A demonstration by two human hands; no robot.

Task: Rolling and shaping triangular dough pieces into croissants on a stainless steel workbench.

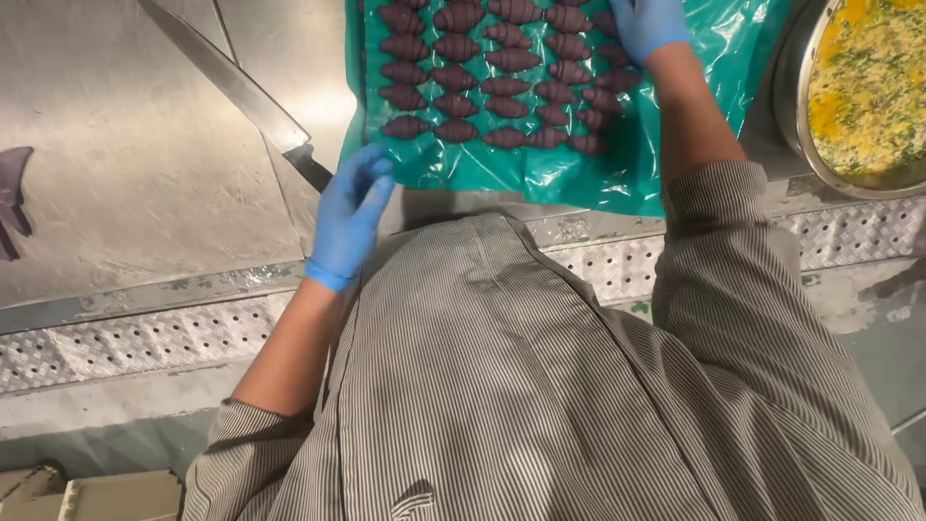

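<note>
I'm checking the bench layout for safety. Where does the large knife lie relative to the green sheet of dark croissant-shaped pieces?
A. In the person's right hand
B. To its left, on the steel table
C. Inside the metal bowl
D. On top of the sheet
B: the large knife lies on the steel table left of the green sheet, its handle end near the gloved left hand.

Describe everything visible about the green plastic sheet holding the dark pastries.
The green plastic sheet is thin, glossy and wrinkled, translucent teal in look, lying flat on the steel counter. Rows of small dark brown crescent-shaped pastries sit on it. Its top runs out of frame. The gloved right hand rests over the pastries at the upper right; the gloved left hand lies at its lower left corner, beside a knife.
</note>
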